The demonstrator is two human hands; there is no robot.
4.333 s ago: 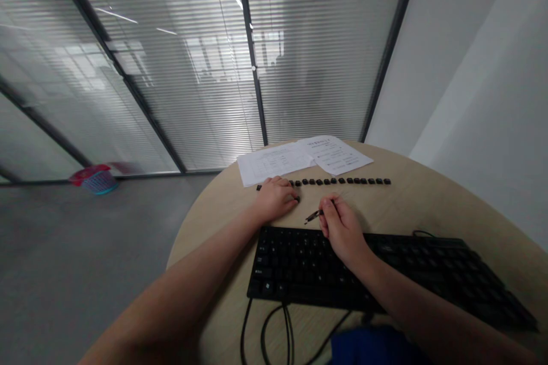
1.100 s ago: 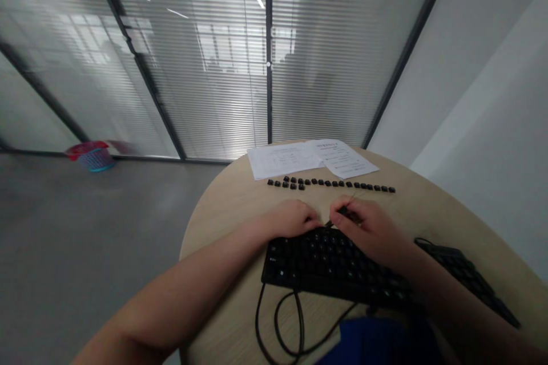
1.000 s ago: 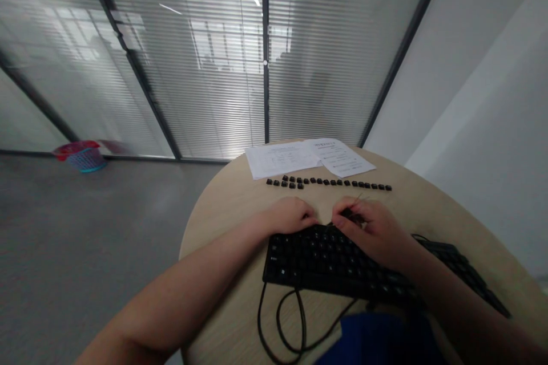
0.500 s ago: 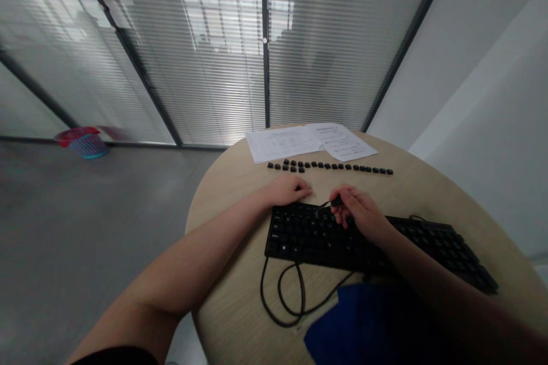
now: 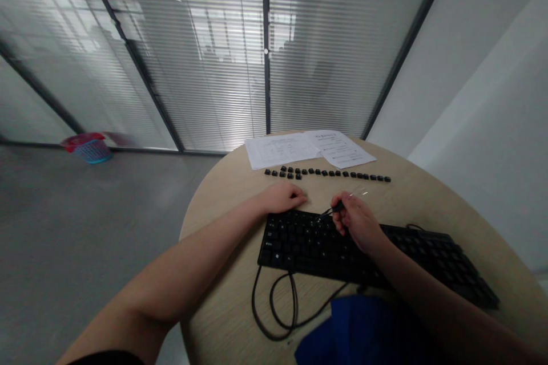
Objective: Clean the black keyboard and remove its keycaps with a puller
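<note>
A black keyboard (image 5: 295, 245) lies on the round wooden table (image 5: 222, 205). My left hand (image 5: 283, 197) rests at its far left edge with fingers curled together; what lies under them, if anything, is hidden. My right hand (image 5: 355, 219) is over the middle of the keyboard, its fingers closed on a keycap puller (image 5: 338, 206) with a dark handle. The puller's thin wire end points down and left, at the keys in the upper rows. Whether it grips a key is too small to tell. Beyond the hands, several loose black keycaps (image 5: 324, 173) lie in rows.
Printed papers (image 5: 282, 147) lie at the table's far edge. A looped black cable (image 5: 295, 296) and a blue cloth-like thing (image 5: 359, 325) are at the near side. On the floor to the left stands a red and blue basket (image 5: 94, 151), beside glass panels with blinds (image 5: 214, 85).
The whole view has shifted slightly, so the table and keyboard appear a little lower. My right hand keeps the puller over the upper keys, tilted a bit differently. My left hand stays in place.
</note>
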